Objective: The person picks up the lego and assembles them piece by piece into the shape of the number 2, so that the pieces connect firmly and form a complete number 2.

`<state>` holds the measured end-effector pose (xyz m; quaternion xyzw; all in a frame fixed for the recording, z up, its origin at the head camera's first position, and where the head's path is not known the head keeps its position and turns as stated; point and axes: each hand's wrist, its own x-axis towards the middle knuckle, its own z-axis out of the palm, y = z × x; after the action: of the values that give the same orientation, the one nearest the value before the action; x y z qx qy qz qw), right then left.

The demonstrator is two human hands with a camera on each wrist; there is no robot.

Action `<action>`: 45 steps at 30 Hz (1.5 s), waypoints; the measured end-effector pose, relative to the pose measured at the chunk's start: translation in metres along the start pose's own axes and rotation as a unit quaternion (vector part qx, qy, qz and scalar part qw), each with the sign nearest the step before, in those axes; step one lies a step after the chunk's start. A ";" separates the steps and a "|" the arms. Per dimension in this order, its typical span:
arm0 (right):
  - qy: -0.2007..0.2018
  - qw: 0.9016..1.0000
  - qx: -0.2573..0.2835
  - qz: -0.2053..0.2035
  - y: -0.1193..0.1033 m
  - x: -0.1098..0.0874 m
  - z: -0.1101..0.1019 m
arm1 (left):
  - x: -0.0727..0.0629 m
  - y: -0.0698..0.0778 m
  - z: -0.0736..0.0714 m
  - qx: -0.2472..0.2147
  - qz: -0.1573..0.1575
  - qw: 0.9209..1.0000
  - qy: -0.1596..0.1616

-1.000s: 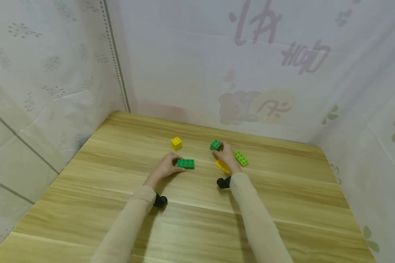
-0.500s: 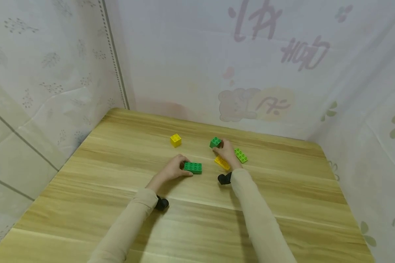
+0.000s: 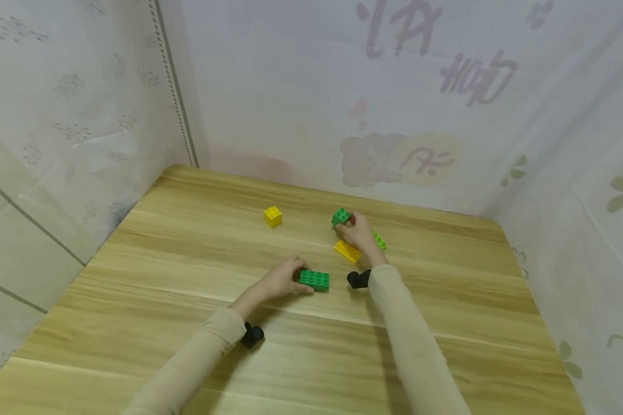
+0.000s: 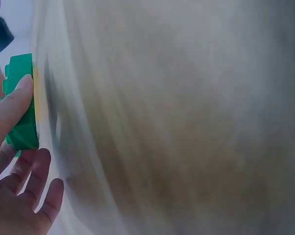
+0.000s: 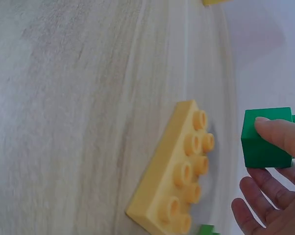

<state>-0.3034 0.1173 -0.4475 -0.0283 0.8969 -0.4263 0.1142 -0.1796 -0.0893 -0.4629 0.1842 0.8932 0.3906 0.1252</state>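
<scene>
While half hiding the lime brick (image 3: 379,241) near the orange brick (image 3: 348,251), pinching the green cube (image 3: 341,217) in right hand (image 3: 357,231). Over the desk (image 3: 311,363), pinching the long green brick (image 3: 315,279) in left hand (image 3: 282,278).

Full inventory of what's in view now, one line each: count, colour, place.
long brick: 1, green, in the grip of the left hand
short brick: 1, green, in the grip of the right hand
square brick: 1, yellow, on the table near its far edge
oblong brick: 1, orange-yellow, on the table beside the right hand
lime brick: 1, lime green, partly hidden by the right hand
table: 1, wood-toned, under the bricks
printed sheeting: count unclear, whitish, around the table
wrist devices: 2, black, one per wrist
sleeves: 2, beige, on the forearms
hands: 2, left and right, over the table
</scene>
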 end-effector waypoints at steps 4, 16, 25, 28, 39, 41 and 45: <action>0.009 0.999 0.019 -0.025 -0.003 -0.004 -0.006 | -0.001 0.003 0.004 0.002 0.007 1.000 -0.003; 0.042 0.995 -0.020 -0.090 -0.012 -0.019 -0.020 | -0.003 -0.002 0.010 0.010 0.030 1.000 -0.002; 0.068 0.991 0.020 -0.116 -0.012 -0.028 -0.021 | -0.001 -0.004 0.011 0.022 0.028 0.999 0.002; 0.076 0.988 0.045 -0.129 -0.010 -0.035 -0.022 | 0.000 -0.005 0.011 0.023 0.026 0.999 0.002; 0.080 0.981 0.098 -0.146 -0.013 -0.063 -0.029 | 0.001 -0.005 0.011 0.008 0.016 1.000 -0.005; 0.081 0.980 0.106 -0.145 -0.014 -0.067 -0.029 | 0.002 -0.006 0.011 0.012 0.016 1.000 -0.007; 0.080 0.979 0.117 -0.146 -0.016 -0.072 -0.030 | 0.002 -0.007 0.011 0.013 0.022 1.000 -0.012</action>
<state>-0.2409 0.1410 -0.4038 -0.1113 0.8332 -0.5414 -0.0185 -0.1794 -0.0856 -0.4752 0.2097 0.8924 0.3794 0.1251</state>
